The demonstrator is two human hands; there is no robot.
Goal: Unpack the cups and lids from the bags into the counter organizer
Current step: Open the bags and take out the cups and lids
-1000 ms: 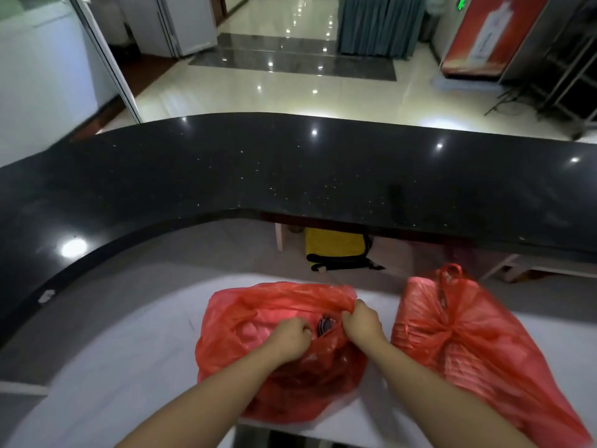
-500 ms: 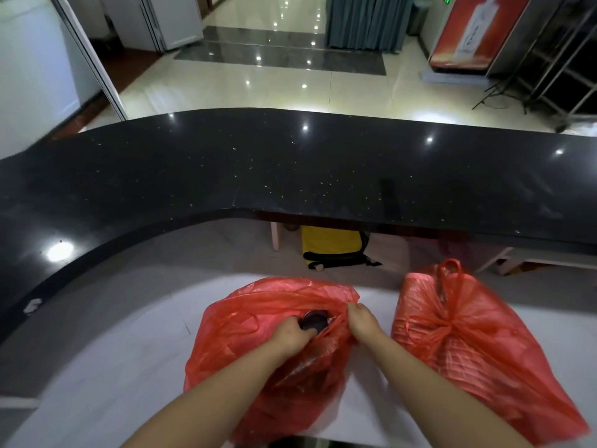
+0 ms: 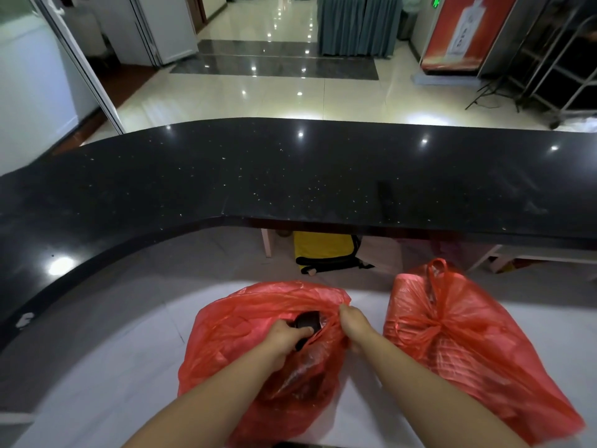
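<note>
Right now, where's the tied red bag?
In the head view the tied red bag lies at lower right on the white table, just right of the right hand and the open red bag, knotted handles up.

Open red plastic bag (image 3: 245, 324): its film veils most of the contents; only a dark round stack (image 3: 307, 321) shows at the mouth, cups or lids, cannot tell.
Left hand (image 3: 284, 340): fingertips hidden behind the stack.
Right hand (image 3: 354, 324): fingertips buried in the bag's bunched edge.
Knotted red plastic bag (image 3: 458, 344): contents show only as faint ribbing.
Forearms: cut off by the bottom edge.
</note>
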